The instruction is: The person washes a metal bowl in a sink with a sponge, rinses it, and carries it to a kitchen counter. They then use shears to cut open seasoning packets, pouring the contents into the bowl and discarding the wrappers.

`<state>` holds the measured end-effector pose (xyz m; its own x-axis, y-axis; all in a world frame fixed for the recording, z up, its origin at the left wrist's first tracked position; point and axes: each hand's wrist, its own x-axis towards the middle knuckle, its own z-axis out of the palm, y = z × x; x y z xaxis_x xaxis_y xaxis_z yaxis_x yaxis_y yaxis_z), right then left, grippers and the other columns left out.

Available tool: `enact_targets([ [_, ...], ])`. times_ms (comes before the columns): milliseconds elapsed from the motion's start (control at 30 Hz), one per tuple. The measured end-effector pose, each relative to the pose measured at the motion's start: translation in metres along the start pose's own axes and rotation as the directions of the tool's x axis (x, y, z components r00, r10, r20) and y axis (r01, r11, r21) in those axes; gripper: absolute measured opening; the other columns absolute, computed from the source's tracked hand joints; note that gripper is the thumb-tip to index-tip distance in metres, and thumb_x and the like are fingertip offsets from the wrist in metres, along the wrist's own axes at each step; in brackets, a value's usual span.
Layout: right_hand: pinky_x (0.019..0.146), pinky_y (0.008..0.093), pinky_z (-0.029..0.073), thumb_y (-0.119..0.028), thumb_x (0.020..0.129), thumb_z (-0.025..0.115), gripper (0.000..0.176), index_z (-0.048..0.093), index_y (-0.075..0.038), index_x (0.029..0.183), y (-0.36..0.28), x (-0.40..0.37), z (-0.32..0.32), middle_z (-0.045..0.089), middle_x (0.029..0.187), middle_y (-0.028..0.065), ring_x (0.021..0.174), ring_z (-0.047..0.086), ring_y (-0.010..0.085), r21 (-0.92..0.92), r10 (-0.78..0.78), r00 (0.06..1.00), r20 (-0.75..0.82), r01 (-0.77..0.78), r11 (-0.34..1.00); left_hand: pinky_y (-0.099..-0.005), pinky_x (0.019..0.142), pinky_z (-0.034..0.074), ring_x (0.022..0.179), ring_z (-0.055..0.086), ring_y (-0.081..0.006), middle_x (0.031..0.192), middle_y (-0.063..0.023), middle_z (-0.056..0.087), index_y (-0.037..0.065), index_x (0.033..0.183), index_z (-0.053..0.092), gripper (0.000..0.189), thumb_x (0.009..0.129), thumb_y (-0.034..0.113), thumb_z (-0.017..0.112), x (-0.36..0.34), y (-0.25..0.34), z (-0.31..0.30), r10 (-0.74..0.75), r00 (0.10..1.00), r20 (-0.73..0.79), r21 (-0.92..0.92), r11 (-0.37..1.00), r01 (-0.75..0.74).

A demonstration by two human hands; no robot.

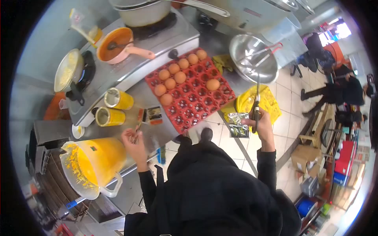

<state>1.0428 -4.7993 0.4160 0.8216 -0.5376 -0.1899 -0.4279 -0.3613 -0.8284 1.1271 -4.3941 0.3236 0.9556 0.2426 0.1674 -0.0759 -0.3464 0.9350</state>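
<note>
My right hand point(264, 125) grips a knife point(256, 111) by its black handle, its narrow blade pointing up. The same hand also pinches shiny silver packets point(238, 124). My left hand point(135, 142) is beside the pitcher, its fingers drawn together around something small that I cannot make out. Just beyond it lie small dark and red packets point(152, 115) on the metal counter. The large pitcher point(105, 157) holds a yellow liquid with froth on its wall. A red egg tray point(193, 94) with several brown eggs point(213, 84) sits between my hands.
Two yellow cans point(119, 98) stand near the stove edge. A pan of red sauce point(115, 44), another pan point(69, 70) and a big pot point(143, 12) sit on the stove. A steel bowl point(254, 59) holds utensils, above a yellow bag point(265, 104). People stand at far right.
</note>
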Motion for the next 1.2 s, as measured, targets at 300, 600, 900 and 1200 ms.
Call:
enact_targets([
  [300,0.052,0.027,0.043,-0.01,0.062,0.078,0.029,0.06,0.0,0.081,0.04,-0.048,-0.084,0.058,0.061,0.0057,0.053,0.053,0.0133,-0.318,-0.11,0.969,-0.223,0.034,0.948,-0.0231,0.071,0.049,0.082,0.06,-0.0088,0.098,-0.0024,0.061,0.005,0.109,0.055,0.025,0.086,0.013,0.06,-0.079,0.091,0.124,-0.259,0.663,0.703,-0.376,0.656,0.655],
  [600,0.048,0.0276,0.038,-0.008,0.065,0.076,0.026,0.052,0.0,0.071,0.056,-0.078,-0.113,0.055,0.056,0.0028,0.052,0.048,0.0071,-0.043,-0.146,0.987,-0.06,0.144,0.989,-0.0321,0.081,0.049,0.103,0.055,-0.016,0.109,-0.0042,0.056,0.008,0.124,0.042,0.038,0.095,0.034,0.045,-0.212,0.139,0.252,-0.066,0.108,0.992,-0.088,0.256,0.963],
  [900,0.051,0.0224,0.037,-0.009,0.068,0.076,0.022,0.067,0.002,0.086,0.115,-0.062,-0.126,0.061,0.066,0.0009,0.059,0.05,0.0062,0.284,-0.055,0.991,0.12,0.019,0.958,-0.043,0.086,0.047,0.106,0.053,-0.0186,0.115,-0.0039,0.051,0.012,0.126,0.038,0.037,0.097,0.034,0.042,-0.246,0.127,0.29,0.082,0.189,0.979,-0.205,0.475,0.856],
  [1200,0.044,0.0267,0.036,-0.011,0.066,0.074,0.015,0.067,0.0,0.075,0.138,-0.033,-0.226,0.058,0.055,0.0026,0.047,0.05,0.0101,-0.652,-0.16,0.889,-0.43,-0.183,0.735,-0.0383,0.097,0.032,0.117,0.043,-0.0174,0.126,-0.0048,0.045,0.018,0.137,0.033,0.057,0.092,0.053,0.035,-0.161,0.123,0.311,-0.101,-0.056,0.993,0.114,0.797,0.593],
])
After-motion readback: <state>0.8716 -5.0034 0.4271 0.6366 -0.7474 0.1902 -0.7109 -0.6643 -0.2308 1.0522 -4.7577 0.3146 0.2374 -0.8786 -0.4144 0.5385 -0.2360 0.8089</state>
